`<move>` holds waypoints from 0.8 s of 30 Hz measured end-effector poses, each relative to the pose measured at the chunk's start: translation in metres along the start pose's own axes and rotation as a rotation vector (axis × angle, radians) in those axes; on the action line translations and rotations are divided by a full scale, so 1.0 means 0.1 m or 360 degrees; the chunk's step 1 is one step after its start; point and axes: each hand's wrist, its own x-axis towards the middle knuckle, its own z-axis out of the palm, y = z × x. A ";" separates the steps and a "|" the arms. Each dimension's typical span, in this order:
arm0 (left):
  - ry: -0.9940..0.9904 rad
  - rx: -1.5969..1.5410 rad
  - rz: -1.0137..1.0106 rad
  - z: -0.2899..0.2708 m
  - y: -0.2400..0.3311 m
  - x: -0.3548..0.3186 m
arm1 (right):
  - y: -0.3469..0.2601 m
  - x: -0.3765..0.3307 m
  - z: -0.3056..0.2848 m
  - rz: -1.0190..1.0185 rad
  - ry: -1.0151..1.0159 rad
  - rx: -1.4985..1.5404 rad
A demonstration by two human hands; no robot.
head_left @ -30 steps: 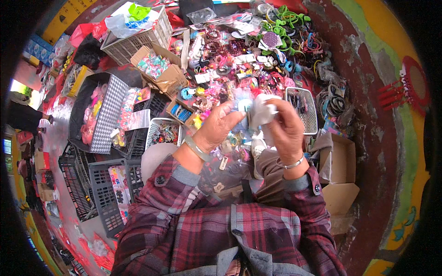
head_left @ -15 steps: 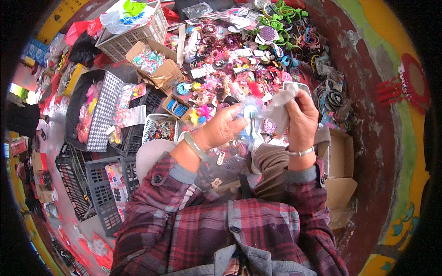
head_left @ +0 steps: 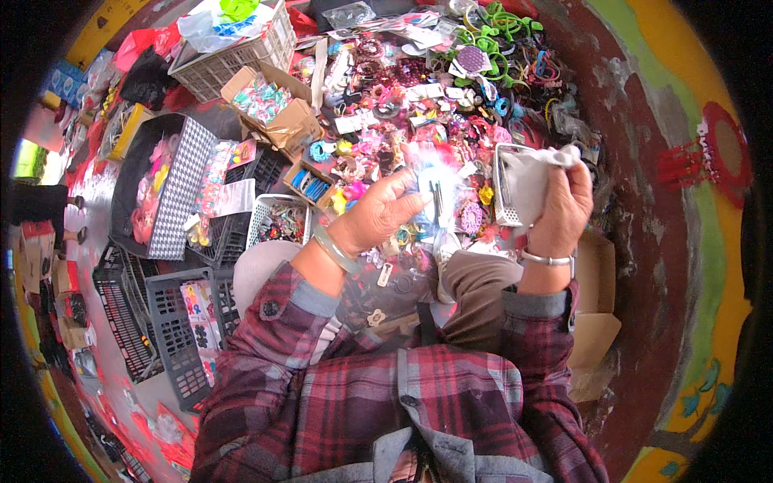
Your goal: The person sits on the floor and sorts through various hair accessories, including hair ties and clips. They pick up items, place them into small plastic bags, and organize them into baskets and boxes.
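Ideally, the blue piece pinched by the left hand is steadied, the white sheet gripped clear by the right hand.

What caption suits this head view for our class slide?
Left hand holding a clear packet, right hand a whitish sheet, before heaped colourful accessories.

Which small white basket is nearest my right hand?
The right basket, partly hidden behind the whitish sheet in your right hand; the other basket sits left of your left hand.
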 end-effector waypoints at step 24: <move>0.0573 -0.0545 -0.0076 0.01 -0.07 0.06 | 0.11 -0.49 0.59 -0.0848 -0.1155 -0.1147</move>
